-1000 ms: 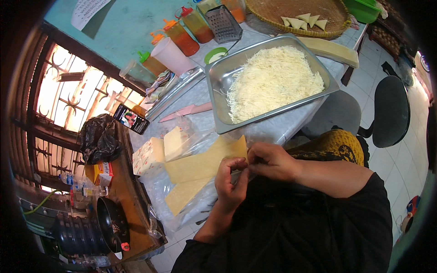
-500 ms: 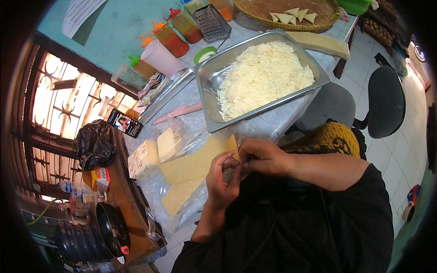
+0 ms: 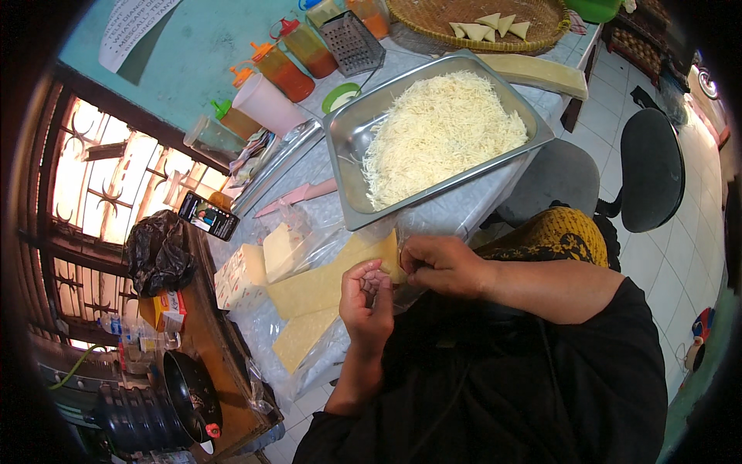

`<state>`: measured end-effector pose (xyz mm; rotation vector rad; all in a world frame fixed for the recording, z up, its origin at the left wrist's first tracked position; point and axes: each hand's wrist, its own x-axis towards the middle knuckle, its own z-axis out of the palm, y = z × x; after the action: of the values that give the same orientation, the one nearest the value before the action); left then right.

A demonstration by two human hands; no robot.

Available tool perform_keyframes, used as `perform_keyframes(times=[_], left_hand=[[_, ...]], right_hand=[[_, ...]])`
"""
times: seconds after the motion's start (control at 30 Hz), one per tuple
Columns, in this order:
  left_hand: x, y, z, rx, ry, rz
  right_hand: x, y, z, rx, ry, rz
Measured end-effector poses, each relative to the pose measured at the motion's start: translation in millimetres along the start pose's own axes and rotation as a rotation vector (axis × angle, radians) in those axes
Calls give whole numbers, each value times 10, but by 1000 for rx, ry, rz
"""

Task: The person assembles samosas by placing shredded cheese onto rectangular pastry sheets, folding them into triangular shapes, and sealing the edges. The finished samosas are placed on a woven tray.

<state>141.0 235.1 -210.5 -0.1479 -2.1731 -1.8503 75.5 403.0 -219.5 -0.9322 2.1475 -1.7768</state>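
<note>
My left hand and my right hand meet at the near edge of the table, fingertips together on a corner of a pale yellow pastry sheet. More pastry sheets lie under it on clear plastic. What sits between my fingers is hidden. Just beyond my hands stands a metal tray heaped with shredded white cheese.
Cheese blocks lie left of the sheets. Sauce bottles, a grater and a woven basket with folded triangles line the back. A phone, a black bag and a pan sit left. Two stools stand right.
My hands stay together on the sheet's corner, fingers shifting slightly. The view has drifted a little; nothing else has moved.
</note>
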Motion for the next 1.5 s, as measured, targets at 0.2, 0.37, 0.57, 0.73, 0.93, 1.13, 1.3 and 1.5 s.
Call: perform_keyframes(times=[0.2,0.37,0.57,0.73,0.93,1.13,1.3,1.5], left_hand=[[10,24,-37,-161,63,-67],[-41,3,-56,-203,72,-11],[-102,-65,-98,-134,9,78],[-148,-108,-83,-43,-44,95],[-115,44,-87,-214,-76,-20],[-13,108,-99,-300,-64,-112],[-74,120,-213,-261,32,-211],[-107,136,-306,-442,147,-277]], right_hand=[[12,-5,-37,-59,-24,15],[55,47,-100,17,-122,31],[56,-56,-125,103,-142,70],[52,-101,-52,-144,-75,27],[145,-89,63,-216,-76,-73],[202,-180,154,-176,-51,-186],[227,-72,196,57,-46,-110],[260,-1,166,524,-101,173]])
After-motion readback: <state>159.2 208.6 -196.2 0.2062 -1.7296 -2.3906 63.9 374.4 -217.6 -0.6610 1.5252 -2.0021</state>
